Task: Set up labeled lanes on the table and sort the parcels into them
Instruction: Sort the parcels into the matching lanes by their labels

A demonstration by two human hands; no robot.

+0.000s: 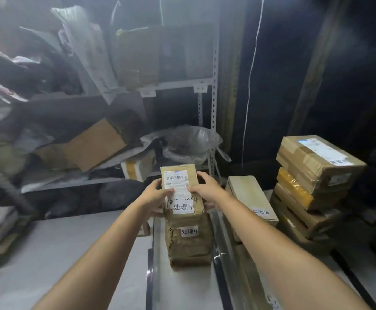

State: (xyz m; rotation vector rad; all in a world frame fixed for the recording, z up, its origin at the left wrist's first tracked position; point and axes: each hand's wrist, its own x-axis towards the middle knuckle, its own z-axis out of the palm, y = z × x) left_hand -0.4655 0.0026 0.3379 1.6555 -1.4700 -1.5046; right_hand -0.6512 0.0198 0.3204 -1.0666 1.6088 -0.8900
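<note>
**Q:** Where is the parcel being handled?

**A:** A brown cardboard parcel [180,175] is at centre frame. It sits directly on top of a second parcel [189,249], crumpled and brown, which stands on the grey table [48,253].

**Q:** What are the hands doing?

**A:** Both bare hands hold the upper parcel. The left hand [154,195] wraps its left edge, with the thumb curled onto the top face. The right hand [205,189] grips the right edge, its fingers curled round the far side and the thumb pressing near a barcode sticker [176,177].

**Q:** Is anything written on it?

**A:** A white label [183,206] at the near end reads 处理中. The parcel underneath carries a matching label [189,231].

**Q:** And around them?

**A:** Two dark strips [150,276] run along the table, one on each side of the pile. Just right of the pile lies another box [247,193], whose label ends in 完成. Further right is a stack of taped boxes [312,175]. Behind, through haze, metal shelving [214,86] is crammed with packages. A clear plastic bag [193,142] sits on a low shelf.
</note>
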